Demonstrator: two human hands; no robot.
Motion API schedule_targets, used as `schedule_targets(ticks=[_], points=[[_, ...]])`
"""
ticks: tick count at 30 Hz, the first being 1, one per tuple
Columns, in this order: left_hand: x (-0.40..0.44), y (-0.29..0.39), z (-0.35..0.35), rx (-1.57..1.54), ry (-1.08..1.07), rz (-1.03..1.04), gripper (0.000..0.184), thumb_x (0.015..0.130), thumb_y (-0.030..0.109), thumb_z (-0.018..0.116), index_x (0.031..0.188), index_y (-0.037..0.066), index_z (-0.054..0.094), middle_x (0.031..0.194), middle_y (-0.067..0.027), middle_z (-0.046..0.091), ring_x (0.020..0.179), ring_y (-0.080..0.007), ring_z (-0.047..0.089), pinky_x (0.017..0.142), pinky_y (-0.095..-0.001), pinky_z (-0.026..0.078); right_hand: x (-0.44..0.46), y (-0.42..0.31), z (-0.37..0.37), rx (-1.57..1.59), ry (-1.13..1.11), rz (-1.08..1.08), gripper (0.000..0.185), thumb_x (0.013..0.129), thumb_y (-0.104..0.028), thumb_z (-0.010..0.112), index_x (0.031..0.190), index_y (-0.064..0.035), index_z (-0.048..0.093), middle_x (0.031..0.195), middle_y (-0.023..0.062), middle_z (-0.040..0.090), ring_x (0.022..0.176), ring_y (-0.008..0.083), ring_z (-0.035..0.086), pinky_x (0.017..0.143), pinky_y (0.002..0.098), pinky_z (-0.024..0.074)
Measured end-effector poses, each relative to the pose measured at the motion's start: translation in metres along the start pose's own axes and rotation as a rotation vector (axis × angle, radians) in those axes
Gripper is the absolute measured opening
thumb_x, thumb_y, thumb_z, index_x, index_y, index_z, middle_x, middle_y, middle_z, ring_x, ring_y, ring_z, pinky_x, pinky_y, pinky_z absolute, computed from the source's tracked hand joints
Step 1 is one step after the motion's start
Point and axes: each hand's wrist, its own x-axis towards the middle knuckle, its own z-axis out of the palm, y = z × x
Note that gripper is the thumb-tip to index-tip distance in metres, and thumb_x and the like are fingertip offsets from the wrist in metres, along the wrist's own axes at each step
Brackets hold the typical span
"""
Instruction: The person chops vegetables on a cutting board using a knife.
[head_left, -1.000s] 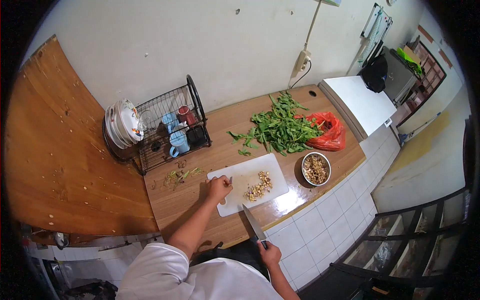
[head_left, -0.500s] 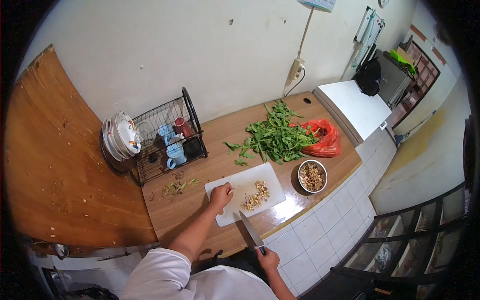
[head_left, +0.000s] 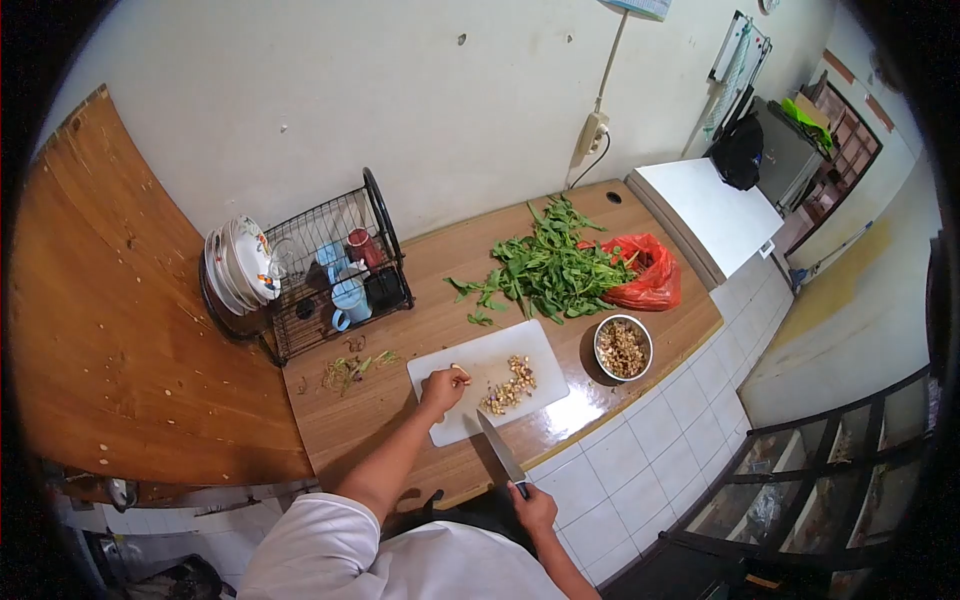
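Observation:
My right hand [head_left: 537, 508] grips a kitchen knife [head_left: 501, 447] by its dark handle, and the blade tip reaches the near edge of a white cutting board [head_left: 460, 428]. Over the left part of the board, my left hand [head_left: 443, 388] is closed in a pinch on a small pale piece [head_left: 459, 369], too small to name surely. Chopped bits [head_left: 511, 387], pale yellow with some purplish ones, lie in a loose pile on the board between the hand and its right side. A metal bowl [head_left: 623, 347] of similar brownish chopped bits stands right of the board.
Leafy greens [head_left: 548, 265] spread behind the board, beside a red plastic bag [head_left: 652, 275]. Peelings and stem scraps [head_left: 356, 372] lie to the left. A black dish rack [head_left: 335, 265] holds plates [head_left: 243, 265] and cups [head_left: 349, 300]. The wooden table's [head_left: 430, 235] right edge drops to tiled floor.
My left hand has turned slightly, and the pale piece in its fingertips now shows more. The knife stays in my right hand, almost unmoved. The whole view has shifted very slightly.

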Motion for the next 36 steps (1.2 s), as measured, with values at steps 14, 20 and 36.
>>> schedule_targets(ticks=[14, 20, 36], points=[[-0.072, 0.026, -0.024, 0.308, -0.040, 0.080, 0.030, 0.079, 0.024, 0.081, 0.107, 0.014, 0.075, 0.114, -0.0079, 0.068, 0.115, -0.0308, 0.059, 0.100, -0.0419, 0.047, 0.020, 0.004, 0.013, 0.100, 0.040, 0.030, 0.053, 0.090, -0.062, 0.062, 0.091, -0.0113, 0.076, 0.076, 0.0186, 0.071, 0.077, 0.0399, 0.070, 0.068, 0.0466, 0.0539], [-0.065, 0.038, -0.027, 0.323, -0.089, -0.057, 0.027, 0.078, 0.023, 0.080, 0.103, 0.013, 0.076, 0.099, -0.0050, 0.069, 0.096, -0.0260, 0.067, 0.086, -0.0385, 0.054, 0.012, -0.023, -0.002, 0.091, -0.123, 0.048, 0.062, 0.091, -0.069, 0.054, 0.110, -0.0150, 0.076, 0.089, 0.0202, 0.073, 0.089, 0.0400, 0.071, 0.076, 0.0487, 0.0552], [-0.063, 0.038, -0.026, 0.130, -0.101, 0.023, 0.026, 0.081, 0.015, 0.074, 0.106, 0.010, 0.075, 0.092, -0.0081, 0.068, 0.079, -0.0280, 0.068, 0.073, -0.0391, 0.055, 0.024, -0.011, 0.040, 0.271, -0.226, 0.144, 0.074, 0.092, -0.073, 0.048, 0.105, -0.0060, 0.076, 0.092, 0.0242, 0.073, 0.098, 0.0406, 0.070, 0.087, 0.0466, 0.0525]])
